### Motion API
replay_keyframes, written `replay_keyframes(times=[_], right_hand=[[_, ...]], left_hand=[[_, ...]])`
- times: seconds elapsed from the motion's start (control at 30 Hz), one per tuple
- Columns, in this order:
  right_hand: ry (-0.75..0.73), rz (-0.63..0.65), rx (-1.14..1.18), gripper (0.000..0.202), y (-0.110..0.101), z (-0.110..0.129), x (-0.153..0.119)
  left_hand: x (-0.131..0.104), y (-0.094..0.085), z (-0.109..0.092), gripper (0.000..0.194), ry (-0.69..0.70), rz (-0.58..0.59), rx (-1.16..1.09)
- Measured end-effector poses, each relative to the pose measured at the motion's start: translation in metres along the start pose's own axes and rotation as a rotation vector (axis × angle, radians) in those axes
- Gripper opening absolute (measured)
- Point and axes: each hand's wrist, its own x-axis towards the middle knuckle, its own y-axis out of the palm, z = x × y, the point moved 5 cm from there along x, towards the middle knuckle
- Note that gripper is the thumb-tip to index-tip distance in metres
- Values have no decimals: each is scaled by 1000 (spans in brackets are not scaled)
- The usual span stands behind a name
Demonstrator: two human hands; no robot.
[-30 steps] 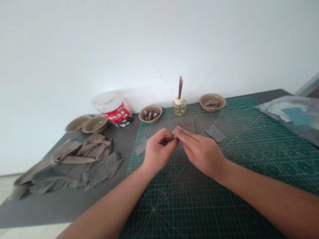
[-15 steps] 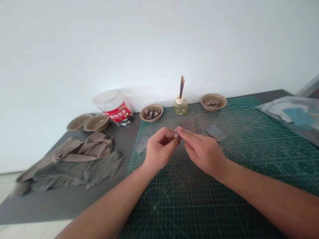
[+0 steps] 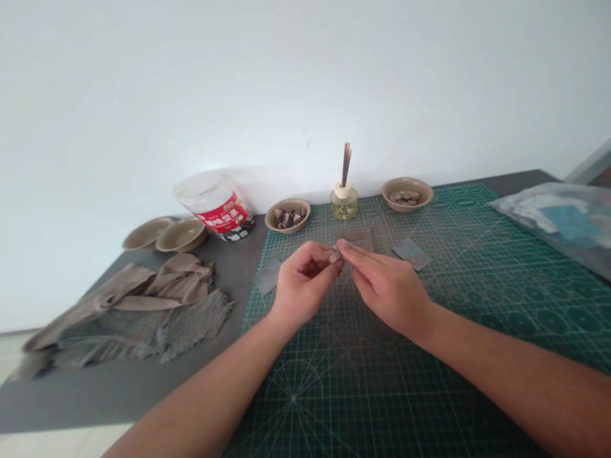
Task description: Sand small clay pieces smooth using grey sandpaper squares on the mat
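My left hand (image 3: 305, 280) pinches a small greyish-tan stone-like piece (image 3: 335, 256) between thumb and fingers, above the green cutting mat (image 3: 324, 381). Against the piece's right side rest the fingertips of my right hand (image 3: 389, 286), its fingers pressed together. Whether a thin sheet lies under those right fingertips is hidden. Just behind my hands a brown rectangular sheet (image 3: 365, 239) with dark marks lies on the mat. One thin grey square (image 3: 267, 277) is left of my left hand, another grey square (image 3: 412, 253) beyond my right hand.
Along the wall stand a bowl of dark and tan pieces (image 3: 287, 216), a reed diffuser (image 3: 344, 202) and a bowl of flat brown pieces (image 3: 407, 194). Leftward are a plastic jar (image 3: 214, 207), a double dish (image 3: 181, 235) and a crumpled cloth (image 3: 143, 312). A plastic bag (image 3: 558, 213) lies right.
The whole view has shifted slightly left. Both hands keep together on the small piece, which shows a little differently between the fingertips.
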Motion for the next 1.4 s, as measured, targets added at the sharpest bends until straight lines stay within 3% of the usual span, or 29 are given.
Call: replay_keyframes(times=[0.13,0.27,0.4,0.6,0.83,1.07,1.4], right_hand=[[0,12,-1,43,2,-6,0],[98,38,-52,41,2,-18,2],[148,-13,-24,41,-5,-22,6],[146,-106,-1,41,-16,-19,6],[17,-39,-25,46,-10,-2,1],[-167,3,-156,38,-3,10,-1],[-96,10,-132,47,-7,5,0]], left_hand=[[1,-1,1,21,-8,14,11],[2,-5,-3,19,14,-47,22],[1,-4,-3,9,-43,-16,56],[2,-3,-3,19,-72,-41,4],[0,-5,1,13,-85,-48,199],[-4,-7,2,14,-77,-63,273],[-4,-6,-2,15,-31,-79,216]])
